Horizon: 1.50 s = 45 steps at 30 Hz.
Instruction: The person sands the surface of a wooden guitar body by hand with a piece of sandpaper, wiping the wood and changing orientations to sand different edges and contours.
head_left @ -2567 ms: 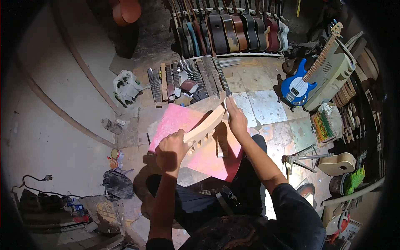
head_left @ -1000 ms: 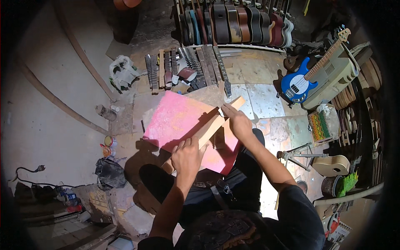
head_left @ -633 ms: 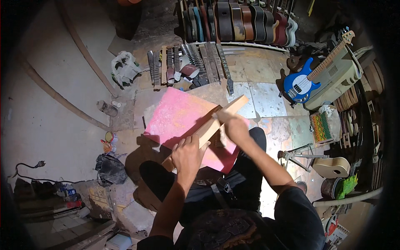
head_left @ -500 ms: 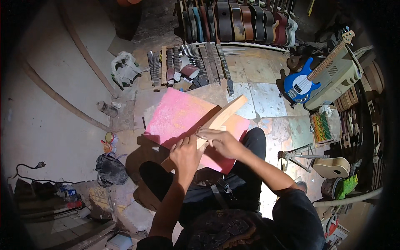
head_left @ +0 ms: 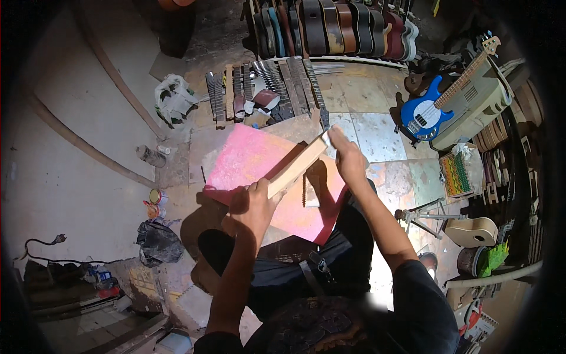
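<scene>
My left hand is closed around the near part of a long, pale, slightly curved wooden piece, which slants from lower left to upper right. At its far end, my right hand is closed on a small whitish pad, possibly folded sandpaper, pressed against the wood; the fingertips are partly hidden. Beneath lies a pink, mottled board over my crossed legs. A small pale piece with a wavy dark edge rests on the board under the wood.
Guitar necks lie in a row ahead, before a rack of guitars. A blue bass, metal stand and pale guitar body are at right. Cans and a dark bag sit at left.
My right hand has swept from beside my left hand up and rightward to the wood's far end. My left hand has shifted slightly left, still gripping the wood.
</scene>
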### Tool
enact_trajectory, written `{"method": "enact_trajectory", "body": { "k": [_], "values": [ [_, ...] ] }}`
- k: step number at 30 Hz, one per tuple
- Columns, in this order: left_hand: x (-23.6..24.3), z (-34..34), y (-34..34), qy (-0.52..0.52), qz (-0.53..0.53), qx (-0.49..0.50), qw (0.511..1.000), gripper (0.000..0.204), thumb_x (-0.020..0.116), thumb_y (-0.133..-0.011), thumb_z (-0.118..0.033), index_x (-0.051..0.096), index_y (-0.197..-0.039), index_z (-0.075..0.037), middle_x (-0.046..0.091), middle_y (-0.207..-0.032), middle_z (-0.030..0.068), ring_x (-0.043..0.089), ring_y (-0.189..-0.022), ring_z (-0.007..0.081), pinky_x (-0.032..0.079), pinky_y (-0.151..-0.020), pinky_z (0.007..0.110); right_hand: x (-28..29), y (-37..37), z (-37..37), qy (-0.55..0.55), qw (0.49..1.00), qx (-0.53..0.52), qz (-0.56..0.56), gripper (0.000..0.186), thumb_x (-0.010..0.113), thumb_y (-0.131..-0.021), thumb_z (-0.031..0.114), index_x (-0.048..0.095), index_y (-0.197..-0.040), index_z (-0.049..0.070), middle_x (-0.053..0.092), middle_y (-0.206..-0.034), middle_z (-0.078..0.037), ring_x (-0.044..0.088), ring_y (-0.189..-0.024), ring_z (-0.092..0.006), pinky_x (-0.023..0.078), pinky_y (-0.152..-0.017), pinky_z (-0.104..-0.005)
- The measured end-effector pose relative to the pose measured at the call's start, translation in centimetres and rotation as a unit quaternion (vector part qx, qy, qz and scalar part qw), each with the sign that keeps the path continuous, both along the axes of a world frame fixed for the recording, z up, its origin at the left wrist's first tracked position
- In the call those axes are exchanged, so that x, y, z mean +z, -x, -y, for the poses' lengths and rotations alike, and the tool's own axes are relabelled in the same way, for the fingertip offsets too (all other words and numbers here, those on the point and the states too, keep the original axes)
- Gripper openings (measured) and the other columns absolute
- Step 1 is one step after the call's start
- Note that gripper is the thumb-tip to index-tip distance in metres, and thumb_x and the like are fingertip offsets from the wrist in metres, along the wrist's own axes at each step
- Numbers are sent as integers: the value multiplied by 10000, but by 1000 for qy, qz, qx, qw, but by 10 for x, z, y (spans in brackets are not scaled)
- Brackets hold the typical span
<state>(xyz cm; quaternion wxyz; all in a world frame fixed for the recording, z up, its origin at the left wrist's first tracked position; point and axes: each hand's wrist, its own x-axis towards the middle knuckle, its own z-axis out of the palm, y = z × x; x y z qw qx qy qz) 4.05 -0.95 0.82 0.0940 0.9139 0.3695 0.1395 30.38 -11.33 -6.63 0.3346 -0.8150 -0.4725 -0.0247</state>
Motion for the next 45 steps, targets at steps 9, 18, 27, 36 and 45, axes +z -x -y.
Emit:
{"method": "enact_trajectory", "body": {
  "k": [9, 18, 27, 36, 45],
  "values": [
    [-2, -7, 1, -14, -12, 7, 1000, 444, 870, -807, -433, 728, -976, -48, 752, -873, 167, 748, -806, 348, 585, -689, 445, -16, -12, -8, -58, 995, 34, 79, 582, 572, -884, -33, 660, -1416, 184, 717, -1284, -165, 696, -935, -391, 560, -816, -481],
    [-4, -2, 1, -7, 25, 3, 1000, 422, 877, -803, -405, 715, -959, -48, 743, -850, 173, 743, -803, 355, 574, -672, 459, -35, -9, -2, -9, 998, 56, 28, 535, 580, -919, 17, 665, -1419, 188, 723, -1208, -171, 709, -944, -384, 566, -808, -456],
    [10, 2, -6, 6, -16, 12, 1000, 356, 800, -876, -388, 691, -969, -63, 749, -896, 158, 729, -836, 364, 581, -731, 472, -44, -22, 5, -5, 998, 46, 48, 571, 557, -940, 21, 635, -1460, 245, 727, -1065, -211, 683, -825, -375, 573, -752, -464],
    [8, -1, -1, -16, -27, 28, 999, 451, 849, -824, -464, 738, -1024, -76, 767, -917, 142, 754, -848, 356, 592, -713, 448, -31, 4, 0, 3, 998, 70, -7, 520, 569, -932, 9, 655, -1415, 181, 699, -1339, -149, 720, -1037, -360, 563, -950, -437],
    [-2, -6, 3, -2, 4, 20, 1000, 434, 873, -805, -417, 726, -985, -51, 754, -889, 170, 743, -819, 369, 575, -710, 471, -32, 1, -5, -55, 987, 111, 107, 561, 621, -908, 38, 631, -1447, 192, 735, -977, -187, 690, -837, -386, 566, -744, -496]
  ]
}}
